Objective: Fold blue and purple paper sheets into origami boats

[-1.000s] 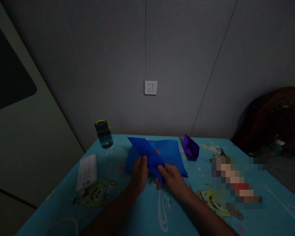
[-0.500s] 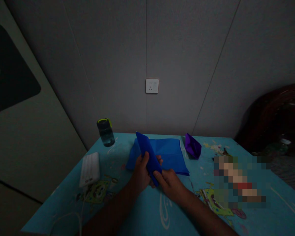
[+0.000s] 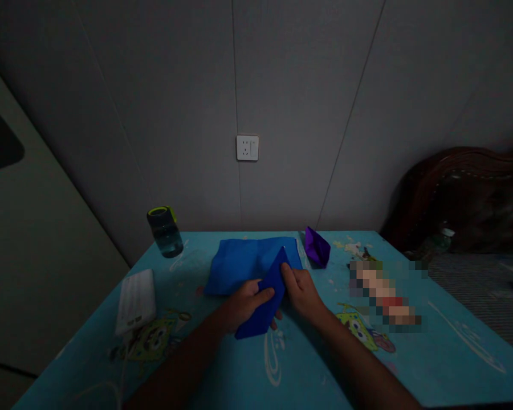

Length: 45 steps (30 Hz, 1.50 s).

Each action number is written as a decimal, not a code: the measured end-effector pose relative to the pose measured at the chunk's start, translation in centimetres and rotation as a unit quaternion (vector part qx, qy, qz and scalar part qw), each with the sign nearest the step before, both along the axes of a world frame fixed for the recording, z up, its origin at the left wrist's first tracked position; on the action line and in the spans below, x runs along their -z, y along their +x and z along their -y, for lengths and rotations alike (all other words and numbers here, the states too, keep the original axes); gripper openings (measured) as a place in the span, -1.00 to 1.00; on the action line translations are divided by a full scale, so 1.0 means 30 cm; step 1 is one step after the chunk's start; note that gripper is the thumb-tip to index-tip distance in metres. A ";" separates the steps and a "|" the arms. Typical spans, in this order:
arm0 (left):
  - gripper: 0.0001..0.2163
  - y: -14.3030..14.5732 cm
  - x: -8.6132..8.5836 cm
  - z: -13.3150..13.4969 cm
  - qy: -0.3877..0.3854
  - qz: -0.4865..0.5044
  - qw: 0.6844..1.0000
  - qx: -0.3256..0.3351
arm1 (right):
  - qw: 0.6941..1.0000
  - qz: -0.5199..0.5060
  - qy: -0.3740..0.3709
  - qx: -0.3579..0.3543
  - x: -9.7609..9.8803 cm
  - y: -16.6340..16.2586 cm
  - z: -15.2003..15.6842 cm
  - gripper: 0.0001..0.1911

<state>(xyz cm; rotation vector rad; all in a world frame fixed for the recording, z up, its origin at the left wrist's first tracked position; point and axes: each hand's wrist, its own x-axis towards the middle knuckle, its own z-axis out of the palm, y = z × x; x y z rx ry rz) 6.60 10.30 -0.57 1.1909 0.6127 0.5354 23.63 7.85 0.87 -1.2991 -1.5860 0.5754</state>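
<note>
A: What's laid out, biggest first?

B: The counter (image 3: 431,353) with its light blue cartoon cloth. On it, at twelve o'clock from the hands, lies a flat stack of blue paper (image 3: 239,265). A white power bank (image 3: 135,300) sits at nine o'clock, a dark bottle (image 3: 165,230) with a green lid at eleven, and a small purple paper shape (image 3: 317,247) at one.

A: And the hands?

B: Both are closed on one folded blue sheet (image 3: 263,304), a long strip slanting from seven to one o'clock, just over the counter, its far tip overlapping the stack. The left hand (image 3: 241,304) pinches its middle, thumb on top. The right hand (image 3: 301,290) pinches the upper edge near the tip.

A: How would the fold be done well?

B: I'd judge: line the edges up exactly before pressing, hold the middle firm, then run a fingertip along the crease against the counter.
</note>
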 end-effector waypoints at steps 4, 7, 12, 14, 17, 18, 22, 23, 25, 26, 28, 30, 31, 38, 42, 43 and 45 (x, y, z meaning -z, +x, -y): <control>-0.49 -0.002 0.013 0.000 -0.005 -0.018 1.000 0.004 | 0.996 0.050 0.063 0.047 -0.008 0.005 0.004 -0.40; -0.51 -0.002 0.021 0.010 -0.009 -0.036 0.998 0.042 | 0.996 0.013 0.065 0.067 -0.016 0.016 -0.006 -0.42; -0.69 0.007 0.013 0.016 0.061 -0.069 0.992 0.086 | 0.983 -0.178 -0.047 0.009 -0.039 0.023 -0.020 -0.45; -0.72 0.010 0.008 0.014 0.078 -0.092 0.989 0.081 | 0.971 -0.232 -0.064 0.013 -0.046 0.020 -0.018 -0.43; -0.71 0.007 0.003 0.012 0.096 -0.117 0.987 0.051 | 0.961 -0.269 -0.041 0.055 -0.050 0.022 -0.021 -0.43; -0.69 0.004 0.002 0.010 0.098 -0.120 0.987 0.046 | 0.957 -0.281 -0.038 0.068 -0.049 0.024 -0.025 -0.43; -0.64 -0.003 0.000 0.003 0.102 -0.103 0.989 0.008 | 0.938 -0.338 -0.064 0.028 -0.033 0.020 -0.047 -0.41; -0.63 -0.001 0.000 0.001 0.103 -0.094 0.990 -0.008 | 0.936 -0.344 -0.071 -0.007 -0.024 0.012 -0.049 -0.42; -0.63 0.004 -0.002 -0.003 0.106 -0.080 0.990 -0.039 | 0.942 -0.310 -0.105 -0.076 -0.001 -0.013 -0.049 -0.45; -0.63 0.007 -0.004 -0.005 0.108 -0.077 0.990 -0.050 | 0.943 -0.296 -0.116 -0.096 0.011 -0.027 -0.047 -0.44; -0.64 0.011 -0.007 -0.005 0.111 -0.079 0.989 -0.058 | 0.949 -0.297 -0.084 -0.071 0.030 -0.051 -0.041 -0.44; -0.63 0.012 -0.009 -0.003 0.106 -0.084 0.989 -0.053 | 0.952 -0.298 -0.063 -0.036 0.037 -0.060 -0.036 -0.44; -0.62 0.011 -0.009 -0.001 0.101 -0.086 0.990 -0.047 | 0.952 -0.299 -0.062 -0.033 0.036 -0.059 -0.035 -0.44; -0.56 0.015 -0.007 0.005 0.103 -0.083 0.990 -0.047 | 0.943 -0.295 -0.098 -0.120 0.010 -0.039 -0.031 -0.43; -0.58 0.028 -0.003 0.007 0.105 -0.082 0.989 -0.070 | 0.945 -0.319 -0.066 -0.041 0.016 -0.043 -0.027 -0.45; -0.58 0.030 -0.001 0.006 0.106 -0.077 0.988 -0.077 | 0.942 -0.330 -0.058 -0.009 0.018 -0.039 -0.031 -0.45; -0.57 0.028 0.001 0.002 0.112 -0.067 0.987 -0.091 | 0.935 -0.348 -0.060 0.026 0.021 -0.028 -0.043 -0.45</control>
